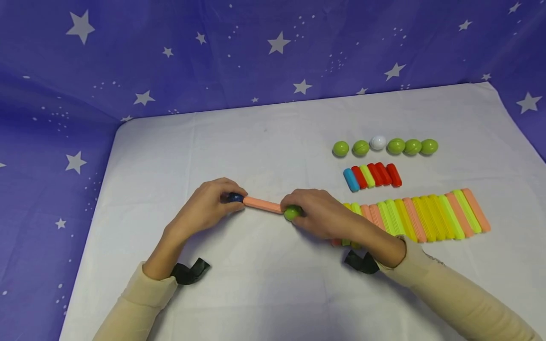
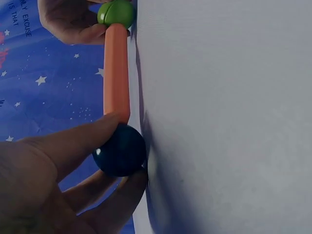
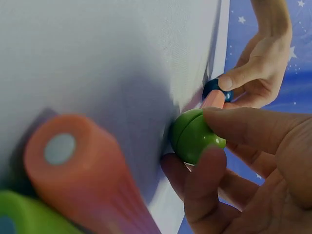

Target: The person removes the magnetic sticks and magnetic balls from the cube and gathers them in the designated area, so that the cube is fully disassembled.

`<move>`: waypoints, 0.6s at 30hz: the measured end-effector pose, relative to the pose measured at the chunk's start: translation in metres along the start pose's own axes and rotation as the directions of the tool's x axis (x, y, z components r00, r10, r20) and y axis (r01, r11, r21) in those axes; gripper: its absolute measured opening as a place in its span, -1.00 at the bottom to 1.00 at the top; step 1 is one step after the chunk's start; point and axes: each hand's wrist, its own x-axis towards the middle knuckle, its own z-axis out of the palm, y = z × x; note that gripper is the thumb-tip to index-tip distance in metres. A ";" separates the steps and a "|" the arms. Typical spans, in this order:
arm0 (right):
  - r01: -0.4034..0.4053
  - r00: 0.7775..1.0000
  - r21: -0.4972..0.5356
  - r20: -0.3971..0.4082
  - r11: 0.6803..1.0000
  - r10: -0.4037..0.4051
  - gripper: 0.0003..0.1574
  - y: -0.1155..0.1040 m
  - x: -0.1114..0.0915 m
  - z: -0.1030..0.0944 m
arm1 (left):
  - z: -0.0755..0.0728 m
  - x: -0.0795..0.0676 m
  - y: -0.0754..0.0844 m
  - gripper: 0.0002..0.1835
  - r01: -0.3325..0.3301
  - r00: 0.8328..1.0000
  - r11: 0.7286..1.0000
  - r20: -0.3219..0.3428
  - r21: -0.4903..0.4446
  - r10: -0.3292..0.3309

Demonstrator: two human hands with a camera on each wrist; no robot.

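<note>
Between the thumb and fingers of my left hand (image 1: 207, 202) is a dark blue ball (image 2: 120, 150). A salmon-orange rod (image 1: 262, 204) runs from that ball toward a green ball (image 3: 191, 136), which my right hand (image 1: 317, 213) pinches. In the left wrist view the rod's two ends touch the blue ball and the green ball (image 2: 117, 14). All three pieces lie low, at the white cloth. The right hand and forearm hide part of a row of long rods behind them.
Long yellow, lime and salmon rods (image 1: 426, 218) lie side by side on the right of the white table (image 1: 239, 293). Beyond them are short red, blue and yellow rods (image 1: 371, 176), then a row of green balls (image 1: 396, 146) with one white ball (image 1: 377, 142). A starry purple cloth hangs behind.
</note>
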 end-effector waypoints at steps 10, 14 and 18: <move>0.009 1.000 -0.012 0.001 1.000 -0.009 -0.66 0.008 0.001 -0.011 | 0.002 -0.003 -0.004 -0.80 -0.004 1.000 1.000 0.007 -0.012 0.004; -0.022 0.993 0.043 -0.114 0.999 0.027 -0.59 0.019 0.005 -0.027 | 0.003 -0.004 -0.005 -0.79 0.003 1.000 1.000 0.001 -0.014 -0.003; -0.093 0.969 0.122 -0.215 0.988 0.118 -0.52 0.037 0.017 -0.046 | 0.004 -0.004 -0.005 -0.79 0.009 1.000 1.000 -0.007 -0.021 -0.009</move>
